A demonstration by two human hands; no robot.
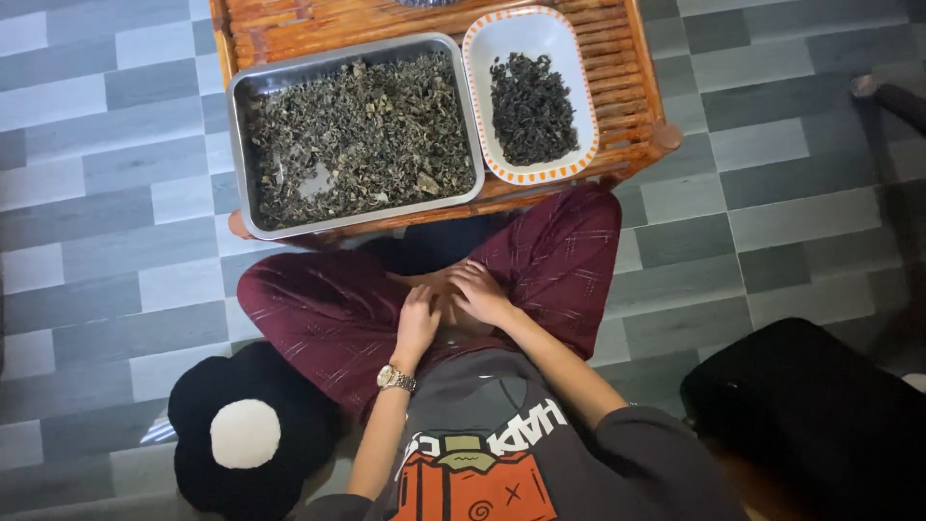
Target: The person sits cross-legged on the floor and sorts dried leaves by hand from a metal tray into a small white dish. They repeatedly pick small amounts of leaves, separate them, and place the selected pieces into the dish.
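Observation:
I sit cross-legged on the floor in dark red trousers (pixel 318 309). My left hand (pixel 417 323), with a metal watch (pixel 395 378) on its wrist, lies in my lap. My right hand (pixel 479 292) rests just above it, fingers loosely curled, the two hands touching. Neither hand holds anything. In front of my knees a low wooden slatted table (pixel 627 87) carries a rectangular metal tray (pixel 241 154) of dried grey-green leaves. Beside the tray stands a white oval dish (pixel 482 58) with an orange-marked rim, holding darker dried leaves.
A black cushion (pixel 207 453) with a white round patch lies at my left hip. A black bag-like object (pixel 810 415) sits at the lower right. Grey tiled floor (pixel 96 193) surrounds the table. A dark object (pixel 892 96) shows at the right edge.

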